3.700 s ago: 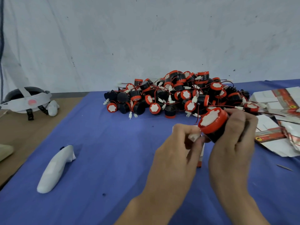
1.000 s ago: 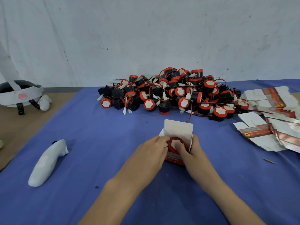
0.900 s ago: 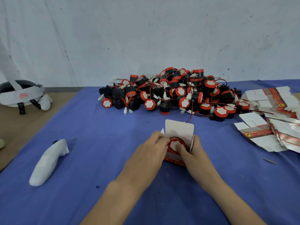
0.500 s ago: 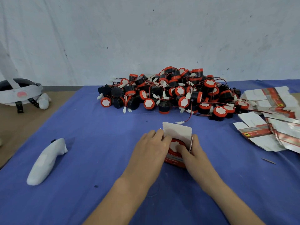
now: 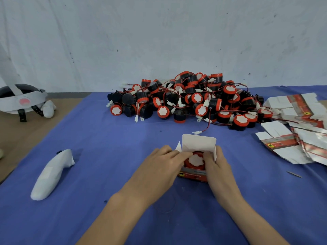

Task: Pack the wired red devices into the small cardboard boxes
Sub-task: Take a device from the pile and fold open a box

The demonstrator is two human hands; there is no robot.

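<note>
Red plastic ring, white scalloped face: one wired device (image 5: 195, 160) sits face-up inside the small cardboard box (image 5: 199, 143), on the blue cloth (image 5: 109, 156) straight in front of me. Thin white card, glossy red print on the front wall, rounded lid flap upright behind. My left hand (image 5: 159, 167) curls round the box's left side, fingertips on the device's rim. My right hand (image 5: 219, 167) curls round the right side, one finger pressing the rim. White plug (image 5: 197, 132) on thin red wire lies just behind the flap. Beyond: tangled pile of devices (image 5: 191, 101). Right: flat box blanks (image 5: 286, 151). Left: smooth white controller (image 5: 51, 174).
</note>
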